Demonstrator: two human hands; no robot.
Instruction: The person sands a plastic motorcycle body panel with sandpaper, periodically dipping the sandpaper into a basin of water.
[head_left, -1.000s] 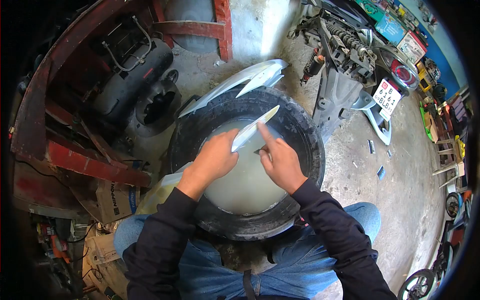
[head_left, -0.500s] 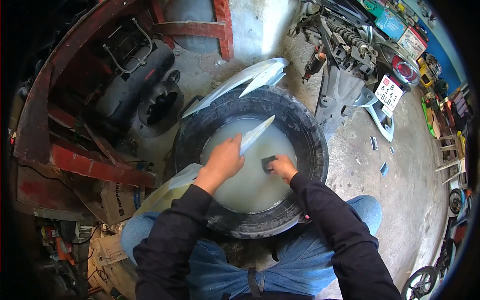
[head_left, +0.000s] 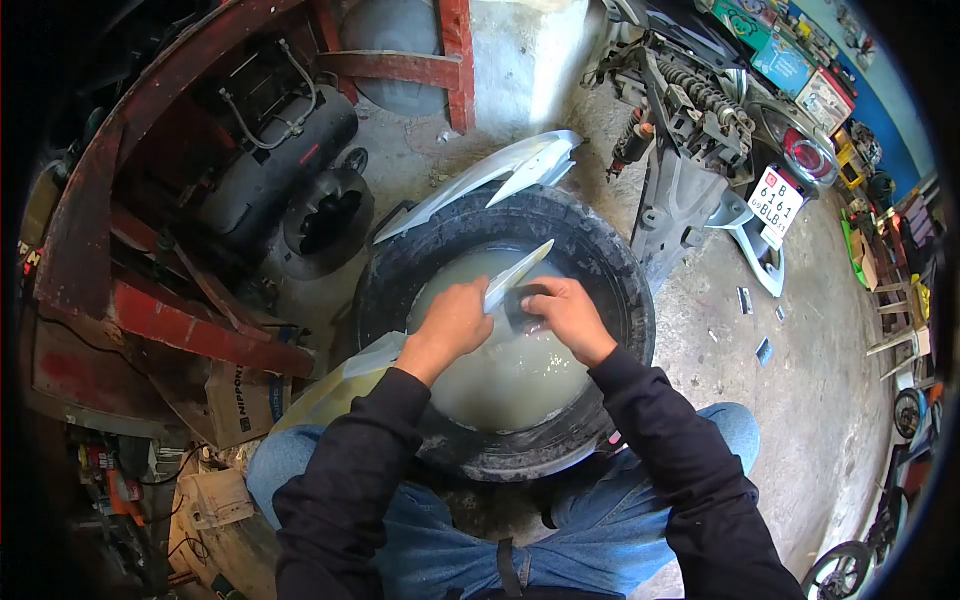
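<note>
The white licence plate [head_left: 776, 203] reads "B 6161 BLB", with smaller digits too blurred to make out. "NIPPON" stands on the cardboard box [head_left: 252, 408], perhaps with further letters.

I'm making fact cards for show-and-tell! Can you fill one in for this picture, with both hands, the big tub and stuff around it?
Left hand: holding a pale pointed piece
Right hand: holding a dark pad close by the piece; whether they touch is hard to tell
Tub: round, black tub
Inside: cloudy water
On far rim: larger white panel
Off to the right: number plate, red tail light
Sleeves: dark
</note>
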